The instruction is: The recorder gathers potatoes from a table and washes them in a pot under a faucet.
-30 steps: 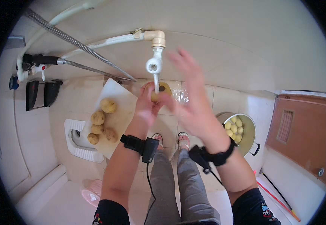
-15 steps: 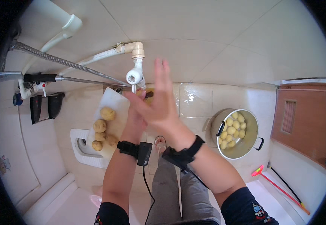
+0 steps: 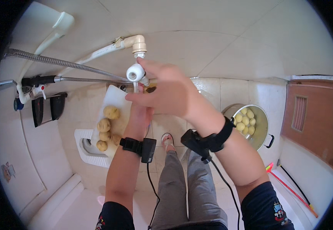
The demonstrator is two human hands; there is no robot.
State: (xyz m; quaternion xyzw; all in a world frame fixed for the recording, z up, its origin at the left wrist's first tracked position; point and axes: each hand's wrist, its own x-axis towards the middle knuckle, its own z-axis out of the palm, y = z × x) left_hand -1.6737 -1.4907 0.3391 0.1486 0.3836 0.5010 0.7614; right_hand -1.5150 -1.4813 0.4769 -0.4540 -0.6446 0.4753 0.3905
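Since the previous frame, my right hand point(image 3: 166, 90) has shifted from pointing straight up beside the faucet point(image 3: 135, 72) to a curved position in front of it, thumb and fingers spread apart. One fingertip is located at the upper right side of the faucet body; the thumb lies just beside the white lever point(image 3: 135, 87). Whether either digit makes contact, and so whether this hand grasps the faucet, I cannot tell.

My left hand point(image 3: 140, 113) is positioned below, mostly covered by my right (only part of the palm and some fingers are exposed). It grasps a potato point(image 3: 150, 89), which sits beneath the faucet outlet and shows a dark patch on its yellow surface. Each of my wrists carries a black strap with a boxy unit and cable.

To the left, a white cutting board point(image 3: 116, 97) bears five brown-skinned potatoes point(image 3: 104, 125), grouped near its left edge. Adjacent to the board is a white squat toilet point(image 3: 91, 153). To the right, a metal pot point(image 3: 265, 124) with black handles stands on the floor and contains pale peeled potatoes point(image 3: 245, 119). A ribbed metal hose point(image 3: 70, 63) runs along the wall at upper left.
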